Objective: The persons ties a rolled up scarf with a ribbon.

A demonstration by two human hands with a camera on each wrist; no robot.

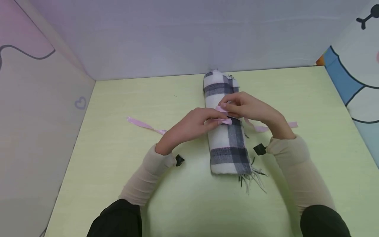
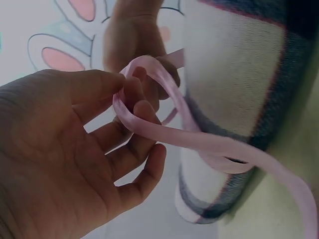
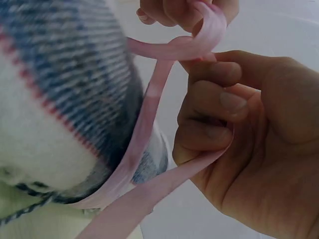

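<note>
Hands hide ribbon crossing on scarf

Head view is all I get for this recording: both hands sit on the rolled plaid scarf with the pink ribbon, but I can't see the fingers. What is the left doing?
Observer: In the left wrist view, the left hand holds a loop of pink ribbon between thumb and fingertips.
Reviewer: And the right?
Observer: The right hand has curled fingers; one ribbon strand runs under them.
Reviewer: Is the ribbon around the scarf?
Observer: Yes, it wraps the rolled plaid scarf underneath.
</note>
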